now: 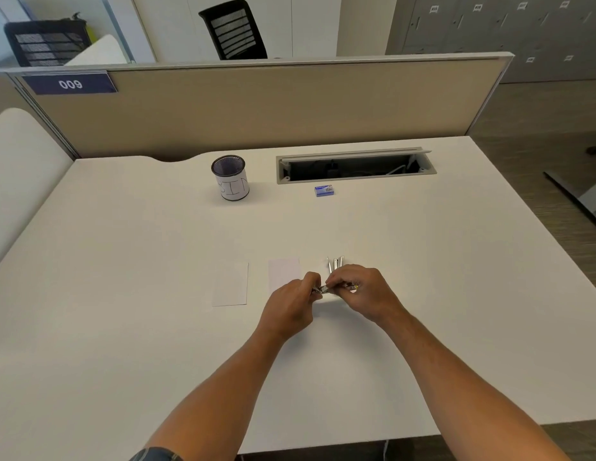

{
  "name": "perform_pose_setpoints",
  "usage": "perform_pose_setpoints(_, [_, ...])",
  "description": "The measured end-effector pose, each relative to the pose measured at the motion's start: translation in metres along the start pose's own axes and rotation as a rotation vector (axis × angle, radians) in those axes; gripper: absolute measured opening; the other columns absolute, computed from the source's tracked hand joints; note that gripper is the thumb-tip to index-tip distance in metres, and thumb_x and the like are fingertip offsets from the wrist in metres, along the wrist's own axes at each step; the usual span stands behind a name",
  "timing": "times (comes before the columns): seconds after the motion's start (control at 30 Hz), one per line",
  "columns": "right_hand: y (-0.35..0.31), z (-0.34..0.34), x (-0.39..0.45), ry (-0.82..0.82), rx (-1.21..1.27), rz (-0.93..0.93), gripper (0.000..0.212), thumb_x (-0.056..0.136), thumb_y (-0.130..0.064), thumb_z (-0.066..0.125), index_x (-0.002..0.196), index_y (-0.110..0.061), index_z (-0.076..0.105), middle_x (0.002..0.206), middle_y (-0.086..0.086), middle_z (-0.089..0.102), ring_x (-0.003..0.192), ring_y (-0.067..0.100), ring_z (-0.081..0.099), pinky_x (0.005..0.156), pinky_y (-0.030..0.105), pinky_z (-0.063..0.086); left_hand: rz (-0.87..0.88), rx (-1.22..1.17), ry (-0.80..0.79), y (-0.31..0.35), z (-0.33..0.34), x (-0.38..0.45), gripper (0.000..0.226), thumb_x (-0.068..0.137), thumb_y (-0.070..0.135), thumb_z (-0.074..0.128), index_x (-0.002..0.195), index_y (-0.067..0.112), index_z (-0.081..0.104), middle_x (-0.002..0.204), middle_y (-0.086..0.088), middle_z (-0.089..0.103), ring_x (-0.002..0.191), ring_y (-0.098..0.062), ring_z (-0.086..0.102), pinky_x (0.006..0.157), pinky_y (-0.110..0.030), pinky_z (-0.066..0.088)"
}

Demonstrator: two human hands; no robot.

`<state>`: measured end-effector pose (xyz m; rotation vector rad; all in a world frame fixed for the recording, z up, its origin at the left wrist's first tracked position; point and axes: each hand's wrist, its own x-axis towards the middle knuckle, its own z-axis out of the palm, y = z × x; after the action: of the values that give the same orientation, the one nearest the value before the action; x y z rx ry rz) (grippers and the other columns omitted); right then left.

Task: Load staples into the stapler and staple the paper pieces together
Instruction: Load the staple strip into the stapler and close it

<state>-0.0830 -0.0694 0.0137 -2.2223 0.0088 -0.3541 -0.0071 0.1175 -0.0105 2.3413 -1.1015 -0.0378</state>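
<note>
Fingers (318, 283) of both our hands curled onto a small metal stapler (323, 289) held just above the surface (123, 261) — left hand (291, 302), right hand (359, 291). Two paper pieces (230, 283) lie left; blue staple box (324, 191) farther back.

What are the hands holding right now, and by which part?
Both hands, left and right, pinch a small metal stapler between them, one at each end; the exact part is hidden.

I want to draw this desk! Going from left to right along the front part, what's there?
Left paper piece → right paper piece → left hand → right hand, both gripping a small metal stapler.
</note>
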Motion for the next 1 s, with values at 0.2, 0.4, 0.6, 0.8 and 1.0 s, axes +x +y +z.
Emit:
perform_pose_setpoints(0.2, [-0.003,0.003,0.001,0.063,0.050,0.034,0.021,0.079,0.009,0.075,0.087,-0.011,0.077,0.088,-0.006,0.074,0.085,0.008,0.067,0.079,0.015,0.049,-0.005,0.035,0.000,-0.005,-0.002,-0.001,0.027,0.098,0.022,0.059,0.104,0.027,0.033,0.080,-0.002,0.064,0.069,-0.027,0.052,0.052,-0.031,0.033])
perform_pose_setpoints(0.4, [0.000,0.004,0.002,-0.010,0.075,0.074,0.013,0.082,-0.003,0.082,0.089,-0.013,0.077,0.087,-0.005,0.073,0.081,0.010,0.067,0.077,0.016,0.049,-0.007,0.037,0.002,-0.008,-0.002,-0.003,0.022,0.098,0.022,0.059,0.106,0.022,0.039,0.081,-0.002,0.065,0.068,-0.027,0.054,0.051,-0.031,0.035])
perform_pose_setpoints(0.6, [0.001,0.007,0.005,-0.024,0.065,0.098,0.013,0.082,-0.004,0.082,0.091,-0.012,0.076,0.088,-0.002,0.072,0.081,0.009,0.067,0.077,0.018,0.050,-0.007,0.016,0.008,-0.010,-0.001,-0.002,0.028,0.097,0.020,0.060,0.105,0.027,0.034,0.082,-0.003,0.066,0.069,-0.028,0.055,0.051,-0.030,0.033])
perform_pose_setpoints(0.8, [0.002,0.010,0.008,-0.065,0.028,0.095,0.014,0.084,-0.001,0.079,0.093,-0.011,0.076,0.088,-0.008,0.073,0.084,0.006,0.069,0.079,0.016,0.052,0.007,0.006,0.008,-0.009,0.002,0.000,0.028,0.096,0.018,0.059,0.106,0.026,0.034,0.082,-0.003,0.067,0.070,-0.028,0.057,0.051,-0.033,0.041])
perform_pose_setpoints(1.0, [0.005,0.008,0.014,-0.152,-0.142,-0.036,0.011,0.087,0.000,0.076,0.092,-0.010,0.077,0.086,-0.012,0.071,0.078,0.000,0.060,0.076,0.016,0.048,0.007,0.005,0.007,-0.011,0.005,0.001,0.030,0.096,0.015,0.060,0.106,0.026,0.035,0.082,-0.002,0.067,0.070,-0.028,0.056,0.051,-0.031,0.038])
